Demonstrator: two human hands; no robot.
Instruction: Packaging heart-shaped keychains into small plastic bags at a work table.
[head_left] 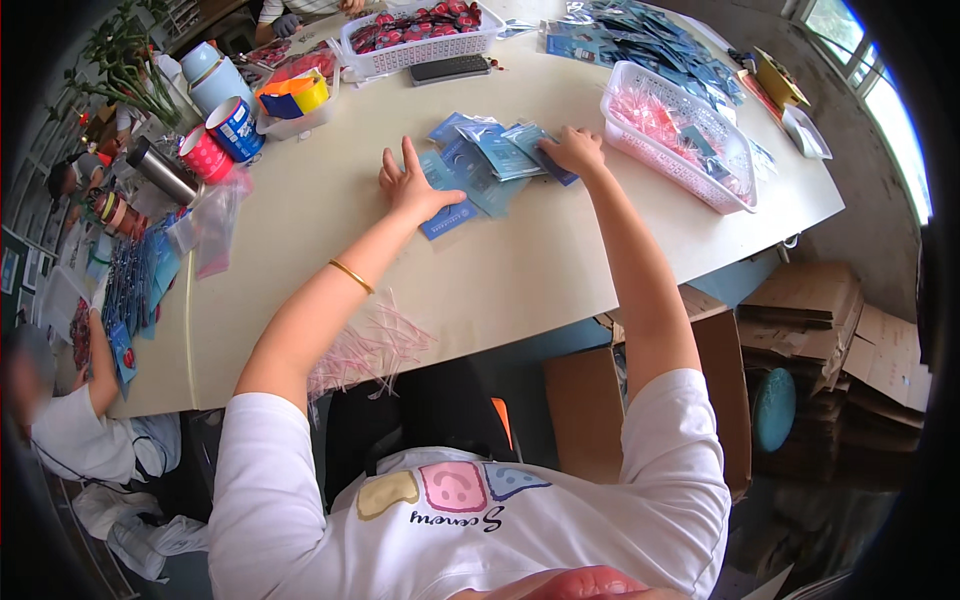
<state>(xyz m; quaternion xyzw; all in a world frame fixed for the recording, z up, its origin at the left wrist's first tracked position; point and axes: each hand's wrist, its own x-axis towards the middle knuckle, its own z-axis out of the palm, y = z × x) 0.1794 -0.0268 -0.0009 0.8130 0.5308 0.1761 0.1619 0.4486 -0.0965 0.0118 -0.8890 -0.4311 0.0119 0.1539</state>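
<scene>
**At 12 o'clock on the table (490,290): blue pkts (505,155), loose & overlapping**

Clock read w/ pile as centre, 12 = far side. Pkts lie betw. the L hand (415,190) & R hand (574,151). L hand at approx. 9: fingers spread wide, thumb out over the pile's edge; contact unclear. R hand at 3: narrower, fingers bent at the outer end of the rightmost pkt; can't tell if it's pinching or just pressing.

Handling (est.): pkts look like thin printed card in clear film, so v. light, fairly stiff lengthwise, corners easy to crease. Film prob. slick: pkts likely slide over each other & fan out if squeezed unevenly. Best hold for a bunch: opp. edges, both sides at once, gentle pressure. For a single, pinch a free corner, e.g. the lower pkt (447,222) at 7. Not esp. fragile otherwise.

Nearby: pale pink basket (662,167) at 3, just beside R hand, w/ pink bits (645,110) inside; white basket (400,61) of red pkts (415,28) at 11; bigger blue heap (660,45) at 2; pink strands (375,345) at 7, nr the table's near edge.
</scene>
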